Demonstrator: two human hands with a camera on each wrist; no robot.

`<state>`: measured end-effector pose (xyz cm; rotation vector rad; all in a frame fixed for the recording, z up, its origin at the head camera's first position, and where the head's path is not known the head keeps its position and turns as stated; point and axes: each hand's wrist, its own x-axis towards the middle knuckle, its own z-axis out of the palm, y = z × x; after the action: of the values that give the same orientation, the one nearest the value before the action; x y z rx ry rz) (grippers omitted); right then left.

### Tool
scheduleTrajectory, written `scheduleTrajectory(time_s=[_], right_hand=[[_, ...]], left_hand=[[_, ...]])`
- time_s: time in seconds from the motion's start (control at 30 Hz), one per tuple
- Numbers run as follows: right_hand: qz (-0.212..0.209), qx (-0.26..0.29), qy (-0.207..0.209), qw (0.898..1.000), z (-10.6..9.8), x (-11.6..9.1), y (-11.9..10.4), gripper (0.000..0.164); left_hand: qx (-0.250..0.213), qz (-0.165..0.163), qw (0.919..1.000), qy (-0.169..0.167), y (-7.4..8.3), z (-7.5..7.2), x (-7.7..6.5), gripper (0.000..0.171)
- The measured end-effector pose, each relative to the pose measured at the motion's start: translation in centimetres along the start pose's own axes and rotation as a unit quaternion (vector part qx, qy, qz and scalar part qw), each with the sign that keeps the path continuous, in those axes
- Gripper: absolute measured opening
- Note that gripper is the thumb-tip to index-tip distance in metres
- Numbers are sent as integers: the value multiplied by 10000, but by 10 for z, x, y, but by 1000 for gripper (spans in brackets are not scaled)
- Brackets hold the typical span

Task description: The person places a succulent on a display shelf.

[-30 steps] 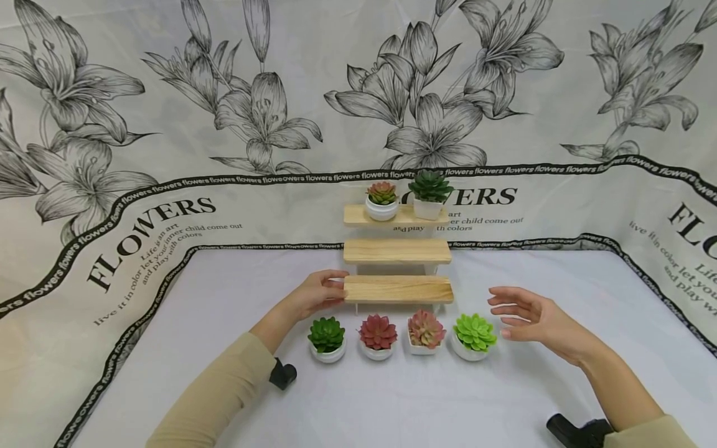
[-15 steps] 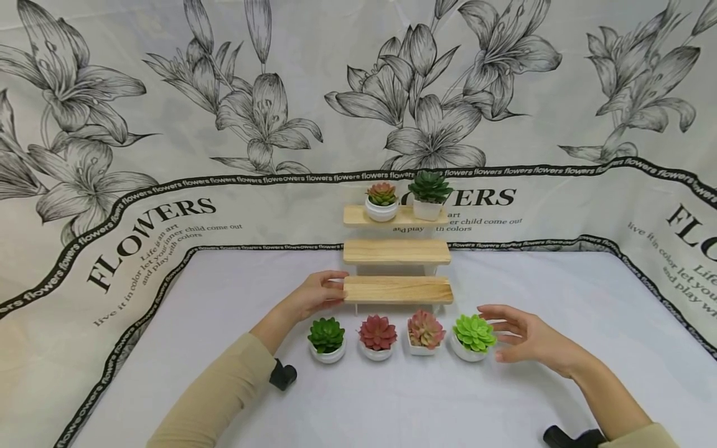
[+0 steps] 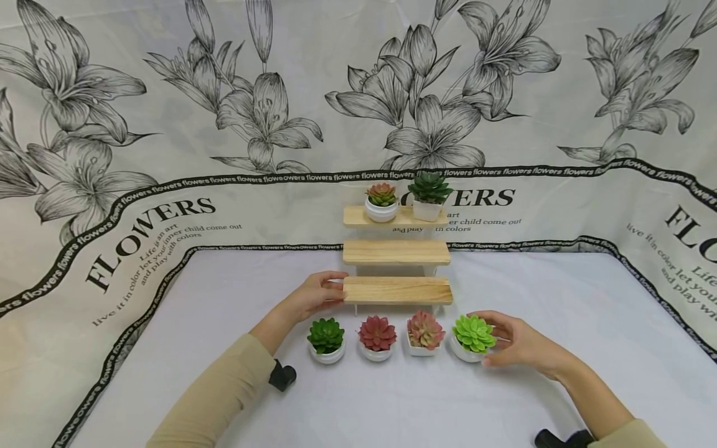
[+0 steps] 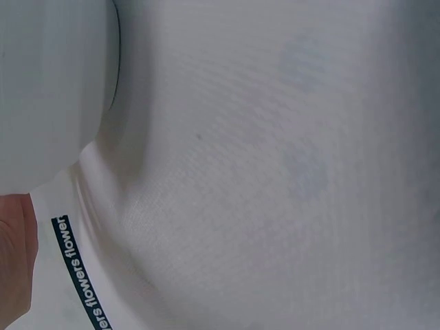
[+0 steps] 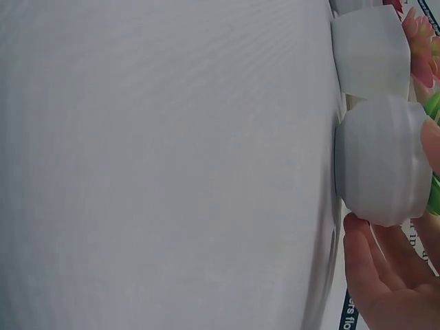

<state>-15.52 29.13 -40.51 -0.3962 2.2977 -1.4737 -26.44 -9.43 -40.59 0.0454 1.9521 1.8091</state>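
Note:
My right hand [image 3: 523, 342] is round the white pot of a lime-green succulent [image 3: 473, 333], thumb at the near side and fingers behind. The right wrist view shows the thumb on the rim of this pot [image 5: 385, 161] and fingertips against its side. My left hand [image 3: 313, 295] holds the left end of the lowest board of a three-tier wooden display stand [image 3: 398, 290]. In the row before the stand are a dark green succulent [image 3: 327, 339], a red succulent [image 3: 378, 336] and a pink succulent [image 3: 426, 333] in white pots.
On the top board sit a red-green succulent [image 3: 382, 202] and a deep green succulent [image 3: 429, 193]. Behind the stand hangs a flower-printed cloth [image 3: 269, 205]. White cloth [image 3: 392, 404] covers the table. Black wrist devices [image 3: 282, 375] show under the forearms.
My right hand has come left and nearer from beside the lime-green succulent, and its fingers have closed round the pot. The left hand stays at the stand.

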Motion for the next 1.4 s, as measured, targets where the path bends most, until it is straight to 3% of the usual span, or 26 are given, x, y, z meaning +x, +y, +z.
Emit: scheduleTrajectory(time_s=[1.0, 1.4], right_hand=[[160, 223, -90, 9996, 7, 10, -4, 72], [357, 52, 188, 9992, 4, 14, -10, 76]], left_hand=[[-61, -123, 9999, -62, 3, -3, 3, 49], [-106, -145, 9998, -42, 4, -4, 6, 49]])
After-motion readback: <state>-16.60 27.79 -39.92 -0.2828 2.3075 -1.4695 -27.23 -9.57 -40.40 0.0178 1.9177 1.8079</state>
